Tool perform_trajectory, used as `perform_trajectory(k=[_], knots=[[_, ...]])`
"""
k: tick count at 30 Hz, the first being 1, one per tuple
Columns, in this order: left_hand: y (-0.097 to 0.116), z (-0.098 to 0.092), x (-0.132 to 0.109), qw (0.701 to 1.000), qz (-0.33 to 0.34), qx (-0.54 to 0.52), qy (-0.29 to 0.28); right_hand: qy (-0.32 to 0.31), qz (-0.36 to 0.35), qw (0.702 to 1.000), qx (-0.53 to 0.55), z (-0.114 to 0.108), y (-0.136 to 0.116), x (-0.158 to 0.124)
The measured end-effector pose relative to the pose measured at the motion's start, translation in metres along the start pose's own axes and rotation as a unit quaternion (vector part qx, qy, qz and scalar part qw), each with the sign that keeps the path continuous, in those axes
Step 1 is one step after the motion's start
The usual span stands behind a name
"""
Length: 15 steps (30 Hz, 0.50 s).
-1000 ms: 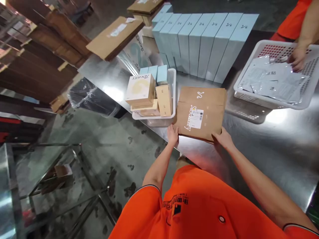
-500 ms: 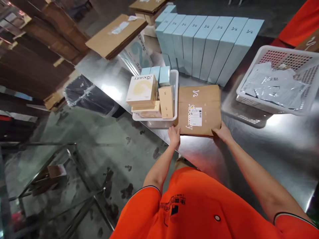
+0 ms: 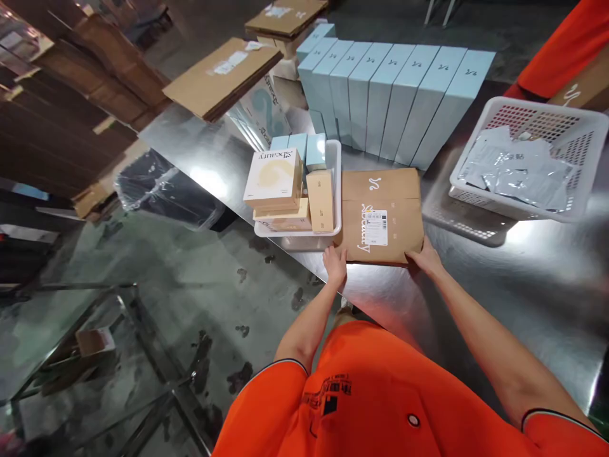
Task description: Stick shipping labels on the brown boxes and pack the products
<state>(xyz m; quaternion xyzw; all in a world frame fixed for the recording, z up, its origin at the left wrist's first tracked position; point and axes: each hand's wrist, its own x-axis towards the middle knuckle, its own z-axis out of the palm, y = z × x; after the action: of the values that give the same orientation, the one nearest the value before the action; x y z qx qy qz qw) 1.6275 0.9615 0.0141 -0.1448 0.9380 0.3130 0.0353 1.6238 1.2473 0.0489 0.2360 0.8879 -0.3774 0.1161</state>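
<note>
A flat brown cardboard box with white lettering and a white shipping label lies on the metal table. At its near left corner my left hand grips the edge. My right hand is closed on the near right corner, thumb on top and the other fingers partly hidden. Directly left of the box stands a white tray. It holds a white-topped carton, tan cartons and small light blue boxes.
Tall pale blue boxes stand in a row behind. A white basket with silvery packets is at right. Flattened cardboard lies at back left. A black-lined bin stands beside the table. A co-worker's orange sleeve shows top right.
The view has shifted slightly, so most things sit a little lower. Both hands keep their hold on the cardboard box, which stays in place beside the tray.
</note>
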Motion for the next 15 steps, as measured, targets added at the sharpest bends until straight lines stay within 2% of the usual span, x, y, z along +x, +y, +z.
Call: perform_trajectory(k=[11,13,15], knots=[[0.005,-0.001,-0.001,1.000,0.004,-0.022,-0.020,-0.007,0.031,0.999,0.000,-0.001,-0.001,0.002],[0.008,-0.007,-0.005,0.998,0.019,-0.046,-0.026,-0.005,0.025,1.000,0.010,-0.003,-0.001,0.002],[0.011,-0.022,-0.008,0.997,0.040,-0.065,-0.025,-0.003,0.018,1.000,0.018,-0.006,0.000,0.002]])
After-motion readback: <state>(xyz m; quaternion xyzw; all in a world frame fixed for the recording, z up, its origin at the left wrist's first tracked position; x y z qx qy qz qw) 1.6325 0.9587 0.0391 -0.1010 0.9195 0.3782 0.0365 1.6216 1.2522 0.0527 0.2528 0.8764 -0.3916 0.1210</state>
